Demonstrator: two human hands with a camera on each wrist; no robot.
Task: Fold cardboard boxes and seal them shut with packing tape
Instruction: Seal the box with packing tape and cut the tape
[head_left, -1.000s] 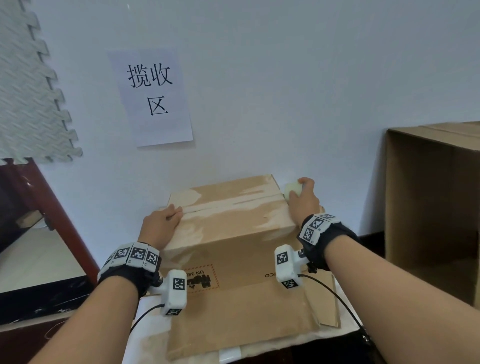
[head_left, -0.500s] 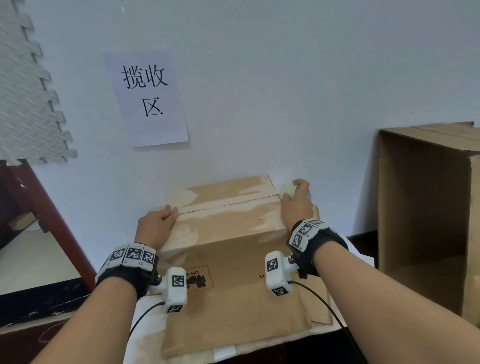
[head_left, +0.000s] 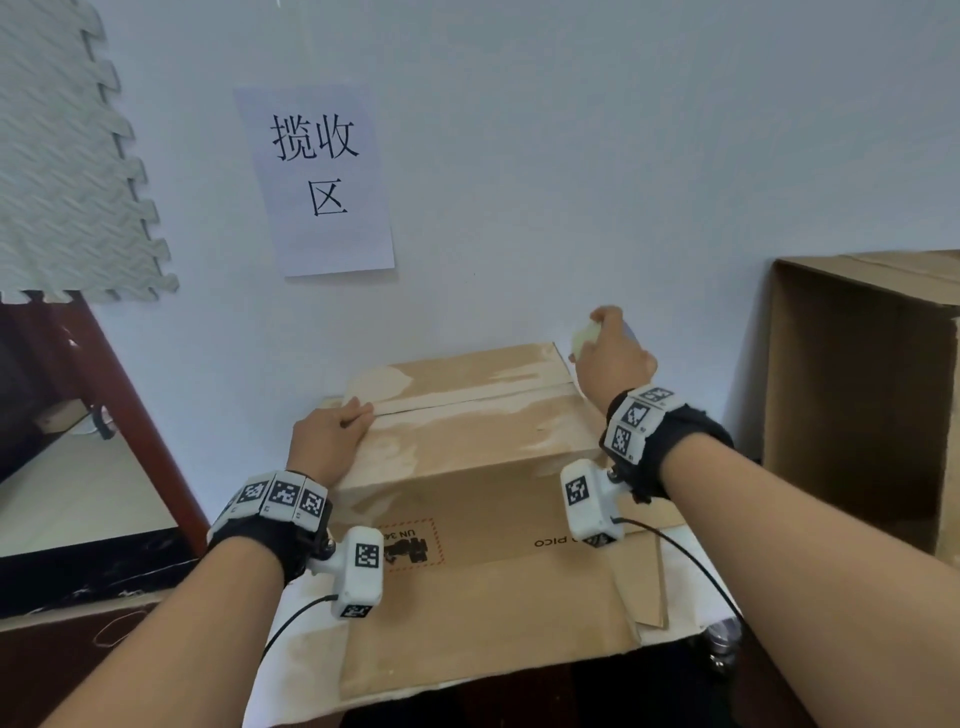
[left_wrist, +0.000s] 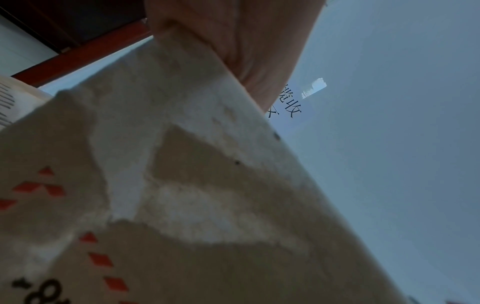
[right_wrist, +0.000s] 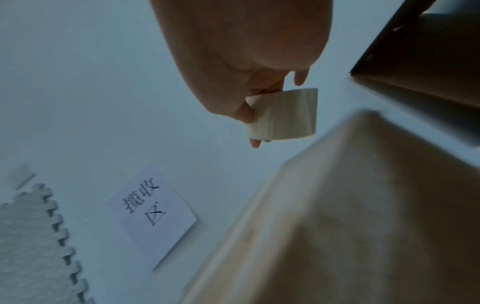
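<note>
A brown cardboard box (head_left: 467, 431) stands against the wall with its two top flaps closed along a middle seam. Pale torn patches mark its surface (left_wrist: 182, 164). My left hand (head_left: 332, 434) presses down on the left end of the top, fingers lying at the seam. My right hand (head_left: 608, 358) is raised above the box's far right corner and grips a roll of pale packing tape (right_wrist: 283, 115) between thumb and fingers. The roll (head_left: 584, 332) hangs just off the box edge, apart from the cardboard (right_wrist: 350, 205).
A flattened cardboard sheet (head_left: 493, 597) lies under the box on the white table. A large open cardboard box (head_left: 857, 395) stands at the right. A paper sign (head_left: 317, 176) hangs on the wall. A foam mat (head_left: 62, 156) and a red-framed shelf (head_left: 140, 415) are at the left.
My right hand has lifted the tape roll up off the box's right end and away from the top. The left hand has stayed pressed on the left end.
</note>
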